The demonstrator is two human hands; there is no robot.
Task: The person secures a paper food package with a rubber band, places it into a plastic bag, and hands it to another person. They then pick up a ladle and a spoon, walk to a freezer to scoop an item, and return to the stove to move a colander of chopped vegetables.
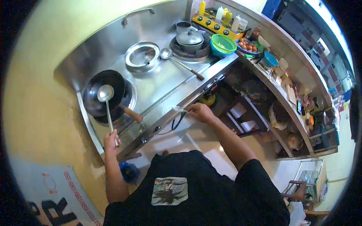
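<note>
My left hand (110, 140) is closed around the handle of a metal ladle (105, 93). The ladle's bowl is over a black wok (95, 107), which rests tilted on the left burner, its wooden handle (133, 114) pointing toward me. In front of the stove's edge, my right hand (200, 113) pinches a small, pale, spoon-like thing (178, 109) by its thin end. Its exact kind is too small to make out. A second ladle (181, 63) with a wooden grip lies across the steel stove top (156, 88), apart from both hands.
A lidded pot (189, 39) sits on the back burner beside green and blue baskets (223, 44). Squeeze bottles (220, 14) stand by a yellow stove (211, 25). Eggs (247, 46) and a blue bowl (270, 59) line the right shelf. A blue bag (128, 171) lies on the floor.
</note>
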